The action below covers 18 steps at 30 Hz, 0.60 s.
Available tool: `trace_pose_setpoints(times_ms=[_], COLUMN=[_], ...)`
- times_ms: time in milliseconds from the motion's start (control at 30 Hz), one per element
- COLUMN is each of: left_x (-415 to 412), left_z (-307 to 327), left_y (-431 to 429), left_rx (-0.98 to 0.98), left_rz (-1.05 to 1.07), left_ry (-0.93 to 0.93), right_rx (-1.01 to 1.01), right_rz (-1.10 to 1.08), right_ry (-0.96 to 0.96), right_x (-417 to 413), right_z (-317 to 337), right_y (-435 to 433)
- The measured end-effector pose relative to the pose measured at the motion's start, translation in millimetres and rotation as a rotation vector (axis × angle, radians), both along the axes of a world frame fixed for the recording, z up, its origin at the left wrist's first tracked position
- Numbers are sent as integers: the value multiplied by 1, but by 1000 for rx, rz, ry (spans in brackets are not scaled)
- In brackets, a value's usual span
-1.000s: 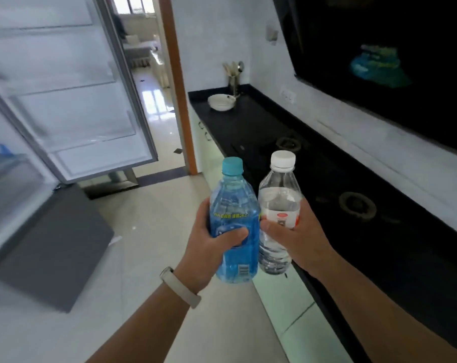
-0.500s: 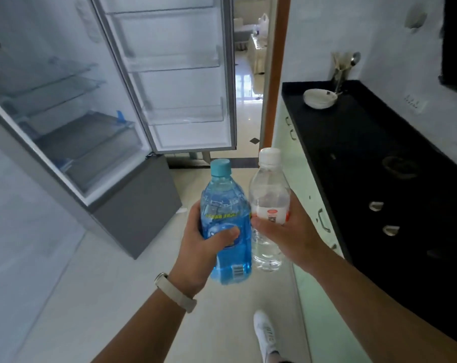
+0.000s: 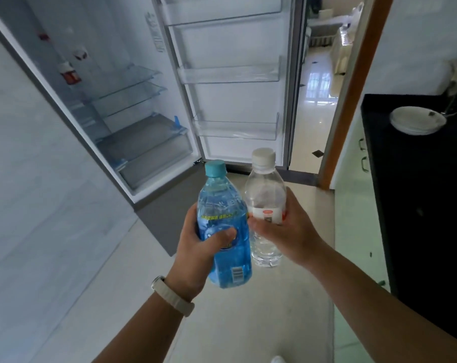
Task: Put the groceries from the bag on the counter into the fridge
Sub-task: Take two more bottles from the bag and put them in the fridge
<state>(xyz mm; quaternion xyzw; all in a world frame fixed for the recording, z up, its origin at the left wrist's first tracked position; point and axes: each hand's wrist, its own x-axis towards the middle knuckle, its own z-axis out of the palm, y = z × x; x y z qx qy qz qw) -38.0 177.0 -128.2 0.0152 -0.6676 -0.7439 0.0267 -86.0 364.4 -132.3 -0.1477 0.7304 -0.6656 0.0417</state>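
— So, where are the bottles?
— Both are in the air at centre frame, upright and touching side by side. The left grip (image 3: 196, 255) is clenched round the blue bottle (image 3: 223, 226). The right grip (image 3: 287, 231) is wrapped round the clear bottle (image 3: 265, 195) at its label.
— What has changed?
— The holds haven't, but the view has. A second ago the tabletop filled the 3 o'clock side and the fridge sat off at 9. Now the open fridge (image 3: 112, 48) spreads from 10 to 11 o'clock. Its door shelves (image 3: 235, 127) stand at 12, just beyond the caps. The tabletop (image 3: 418, 179) with its bowl (image 3: 418, 121) has slid to the edge at 3.
— Meaning?
— I'd judge the carry is nearly over and placing comes next. The lowest door shelf is nearest and a likely spot for upright bottles, though the pair would first have to be parted. The bag is out of view, so I can't tell what remains.
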Motion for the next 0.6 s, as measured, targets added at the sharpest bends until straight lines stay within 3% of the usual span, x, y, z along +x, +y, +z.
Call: trace_pose_setpoints(times_ms=[600], left_x=[-82], left_z=[-11], left_y=[-104], left_rx=[28], left_rz=[332], left_ry=[13], right_rx=[8], right_rz=[207], right_ry=[13], right_x=[-127], right_z=[-10], right_y=[-113])
